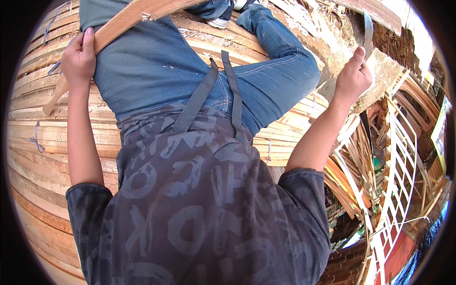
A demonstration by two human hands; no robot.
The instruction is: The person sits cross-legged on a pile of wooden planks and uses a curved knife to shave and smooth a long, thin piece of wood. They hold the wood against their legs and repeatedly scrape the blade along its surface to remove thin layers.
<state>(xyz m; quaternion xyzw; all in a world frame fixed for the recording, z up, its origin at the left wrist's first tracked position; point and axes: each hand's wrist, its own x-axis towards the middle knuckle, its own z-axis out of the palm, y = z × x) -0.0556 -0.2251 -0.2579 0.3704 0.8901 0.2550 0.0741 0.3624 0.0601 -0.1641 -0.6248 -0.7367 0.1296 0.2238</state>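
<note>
In the head view, the person sat on a broad stack of slats (38, 156), with a dark patterned shirt (204, 204) low in the picture and blue jeans (156, 71) above it. The left hand (78, 57) was closed around a long wooden slat (126, 21), fingers wrapped under it and thumb laid along its upper face. The slat ran slantwise across the lap, its near end jutting past the hand toward the stack and its far end leaving the top of the picture. The right hand (354, 76) was raised well apart from the slat, out past the bent knee, and was fisted on the handle of a curved metal blade (368, 28) that pointed up and away from the body. Whether the blade's edge faced the slat could not be told. Judging from this, good work here would call for a firm left grip near the slat's lower end, the wood braced against the thigh so it could not twist. The blade would best meet the wood beyond the left hand and travel away from the leg. A dark strap (197, 102) hung across the lap and was best held clear of the wood. To the right lay loose offcuts and a white slatted frame (396, 166).
</note>
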